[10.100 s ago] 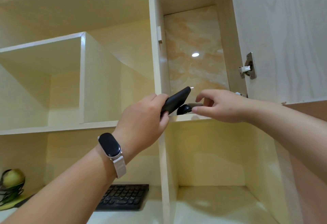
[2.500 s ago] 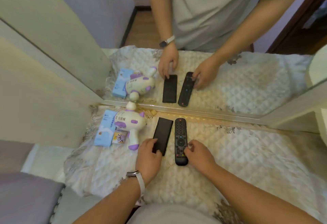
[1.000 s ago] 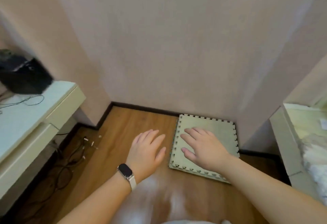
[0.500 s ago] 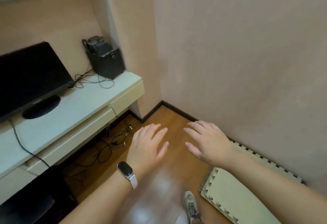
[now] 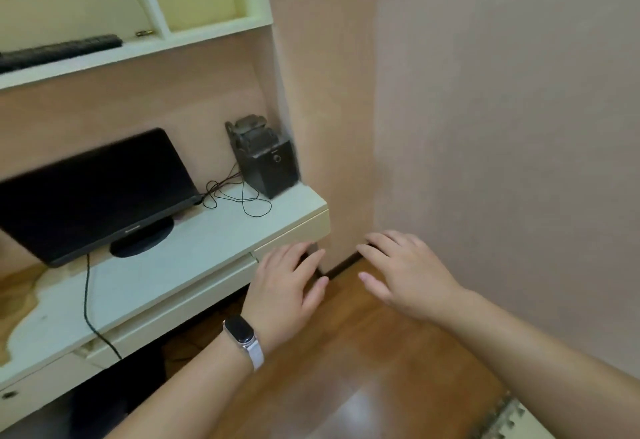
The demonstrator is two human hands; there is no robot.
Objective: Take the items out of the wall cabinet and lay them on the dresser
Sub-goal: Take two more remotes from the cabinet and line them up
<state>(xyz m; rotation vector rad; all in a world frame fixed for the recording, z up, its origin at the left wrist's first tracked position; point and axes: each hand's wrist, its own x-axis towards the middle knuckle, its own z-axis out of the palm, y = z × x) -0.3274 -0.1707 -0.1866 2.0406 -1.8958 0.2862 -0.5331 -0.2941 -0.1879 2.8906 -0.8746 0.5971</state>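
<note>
Now both hands are hovering above the floor (image 5: 363, 352), holding nothing: the left grip (image 5: 284, 286) is spreading straight fingers by the surface (image 5: 207, 241) corner, and the right grip (image 5: 405, 276) is likewise lying apart near the wall (image 5: 502, 127). A keyboard (image 5: 59, 52) is lying in the cabinet (image 5: 207, 31) (upper left), above a monitor (image 5: 90, 192) and speaker (image 5: 270, 165).

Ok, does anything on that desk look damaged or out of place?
Yes. The desk has a pale top that has peeled at its left end, leaving ragged brown patches. A thin cable lies in loose loops between the monitor and the speaker. Nothing else stands out.
</note>
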